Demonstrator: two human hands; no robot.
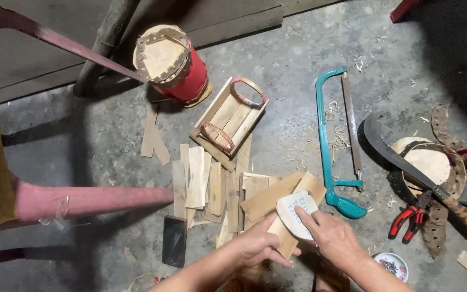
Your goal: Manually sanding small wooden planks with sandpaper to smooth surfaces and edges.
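My left hand (259, 244) grips the near end of a flat wooden slat (298, 189) that lies slanted over a heap of similar slats (212, 189). My right hand (333, 238) presses a white curved paper template (295, 213) flat onto that slat, index finger stretched across the paper. Both forearms come in from the bottom edge of the head view.
A teal hacksaw (328, 146) lies right of the slats. Red-handled pliers (409, 215), a curved knife (401, 157) across a round wooden form (431, 162), and a small dish of nails (391, 265) sit at the right. A red drum-like cylinder (177, 65), a slat basket (232, 121), a phone (174, 240) and red stool legs (82, 200) lie left and behind.
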